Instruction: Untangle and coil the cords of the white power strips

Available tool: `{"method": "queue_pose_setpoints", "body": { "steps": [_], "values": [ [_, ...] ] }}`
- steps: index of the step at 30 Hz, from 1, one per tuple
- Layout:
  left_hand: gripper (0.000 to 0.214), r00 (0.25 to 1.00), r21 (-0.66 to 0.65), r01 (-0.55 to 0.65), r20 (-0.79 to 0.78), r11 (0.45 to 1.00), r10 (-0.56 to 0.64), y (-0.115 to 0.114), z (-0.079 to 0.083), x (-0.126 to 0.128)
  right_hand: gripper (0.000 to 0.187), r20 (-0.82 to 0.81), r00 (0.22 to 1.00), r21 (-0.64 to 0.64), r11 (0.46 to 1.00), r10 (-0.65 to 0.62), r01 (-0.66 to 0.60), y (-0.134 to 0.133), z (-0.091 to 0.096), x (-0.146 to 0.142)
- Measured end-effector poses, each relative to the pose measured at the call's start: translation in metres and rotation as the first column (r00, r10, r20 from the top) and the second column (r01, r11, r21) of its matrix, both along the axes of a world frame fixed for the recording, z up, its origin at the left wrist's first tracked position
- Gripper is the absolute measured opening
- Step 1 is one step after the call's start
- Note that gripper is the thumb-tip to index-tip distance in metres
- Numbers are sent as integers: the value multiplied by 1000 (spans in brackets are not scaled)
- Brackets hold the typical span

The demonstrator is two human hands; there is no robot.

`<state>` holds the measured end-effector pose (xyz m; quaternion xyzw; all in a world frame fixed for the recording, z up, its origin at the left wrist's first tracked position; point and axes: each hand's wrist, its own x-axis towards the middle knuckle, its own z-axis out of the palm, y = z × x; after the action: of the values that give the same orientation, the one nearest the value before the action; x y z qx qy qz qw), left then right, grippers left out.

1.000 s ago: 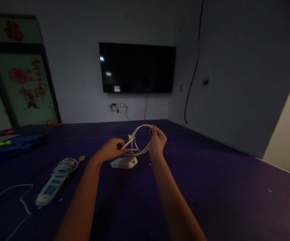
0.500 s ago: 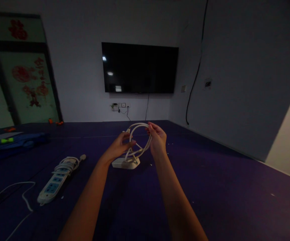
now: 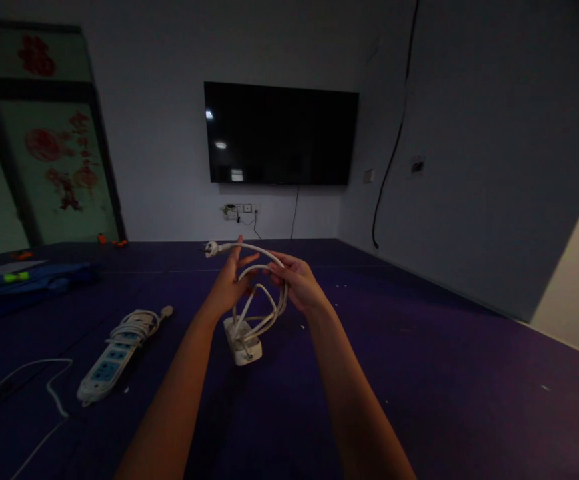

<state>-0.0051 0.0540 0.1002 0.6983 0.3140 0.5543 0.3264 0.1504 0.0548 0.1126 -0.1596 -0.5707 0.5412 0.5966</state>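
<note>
A white power cord (image 3: 283, 300) hangs in loops between my hands above the purple floor. My right hand (image 3: 299, 283) is closed, pinching the loops between thumb and fingers. My left hand (image 3: 230, 280) is at the left side of the coil with its fingers apart, one pointing up where the cord crosses it. Whether it touches the cord is hard to tell. The cord's free end, with its plug (image 3: 211, 249), sticks out to the left above that hand. Below the loops is a white power strip (image 3: 243, 348), tilted and partly covered by cord.
Another power strip (image 3: 104, 375), with blue sockets and its cord wound round it, lies at left. A thin white cable (image 3: 55, 400) trails beside it. Blue fabric (image 3: 54, 280) lies further back. A television (image 3: 282, 133) hangs on the wall, and a black cable (image 3: 387, 173) dangles at right.
The plug end has swung out to the left above my left hand. My right hand has moved slightly left and down with the loops. The power strip beneath has turned and shifted left.
</note>
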Motion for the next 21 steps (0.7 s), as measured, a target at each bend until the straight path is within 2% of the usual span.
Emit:
{"method": "queue_pose_setpoints", "body": {
  "steps": [2, 4, 7, 10, 12, 16, 21],
  "values": [
    [82, 999, -20, 12, -30, 1000, -13, -1, 0, 1, 27, 69, 996, -3, 998, 59, -59, -1, -1, -2],
    [81, 998, -55, 28, -59, 998, -32, -4, 0, 3, 27, 151, 987, 7, 998, 55, -57, -3, -2, -5],
    [80, 989, -129, 90, -107, 988, -104, -6, -1, 6, 39, 263, 965, 65, 998, -16, -1, -3, -5, -11],
    [72, 982, -188, 116, -127, 975, -141, -5, -2, 9, 43, 282, 952, 139, 987, -120, 83, -1, -8, -17],
    [63, 985, -220, 105, -110, 970, -132, -4, -3, 10, 42, 245, 943, 182, 966, -224, 182, 2, -8, -17],
    [53, 993, -321, 64, -71, 945, -92, -3, -2, 9, 41, 96, 886, 243, 874, -454, 422, 9, -6, -12],
    [42, 994, -419, -80, -97, 904, 42, -4, 4, -5, 45, -194, 811, -13, 828, -552, 560, 10, 0, 6]
  ]
}}
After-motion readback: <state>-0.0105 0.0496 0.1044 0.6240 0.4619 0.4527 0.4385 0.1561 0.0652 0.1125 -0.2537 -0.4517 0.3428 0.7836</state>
